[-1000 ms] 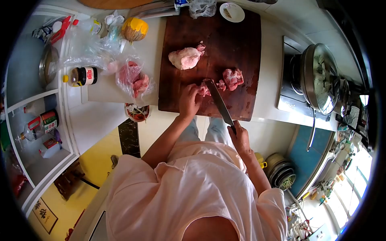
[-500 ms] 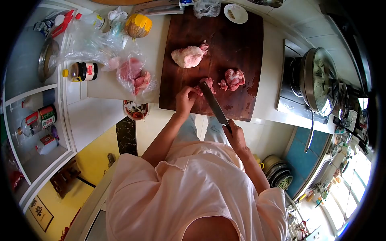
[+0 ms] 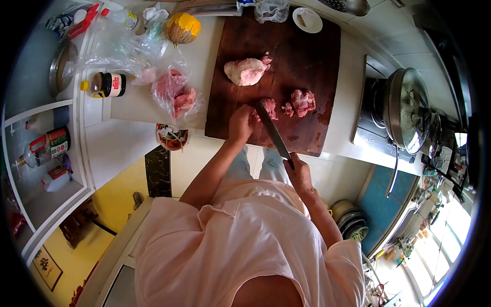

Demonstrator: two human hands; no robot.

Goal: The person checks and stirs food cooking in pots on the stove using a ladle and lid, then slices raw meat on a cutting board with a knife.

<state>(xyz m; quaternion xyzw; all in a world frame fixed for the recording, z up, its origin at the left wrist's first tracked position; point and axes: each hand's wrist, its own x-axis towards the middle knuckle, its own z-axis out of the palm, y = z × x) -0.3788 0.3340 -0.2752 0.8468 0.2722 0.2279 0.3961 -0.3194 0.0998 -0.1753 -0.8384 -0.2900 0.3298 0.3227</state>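
A dark wooden chopping board (image 3: 299, 61) lies before me. My right hand (image 3: 300, 176) is closed round the handle of a kitchen knife (image 3: 274, 134), whose blade points forward across a small piece of raw red meat (image 3: 269, 107). At the left end of that meat, my left hand (image 3: 241, 124) has its fingers bent and pressed together against it; the fingertips are partly hidden. Right of the blade sits a heap of cut red meat (image 3: 303, 102). Farther back on the board rests a larger, pale fatty chunk of meat (image 3: 246, 71).
Left of the board are a clear plastic bag with meat (image 3: 176, 97), a cut pumpkin (image 3: 182, 28) and a dark sauce bottle (image 3: 108, 85). A small white plate (image 3: 307, 20) stands at the board's far edge. On the right, a lidded pan (image 3: 406, 102) sits on the stove.
My left hand has shifted slightly right and forward onto the meat, its fingers flatter against it. The knife stays laid across the piece. The whole view has moved a little.
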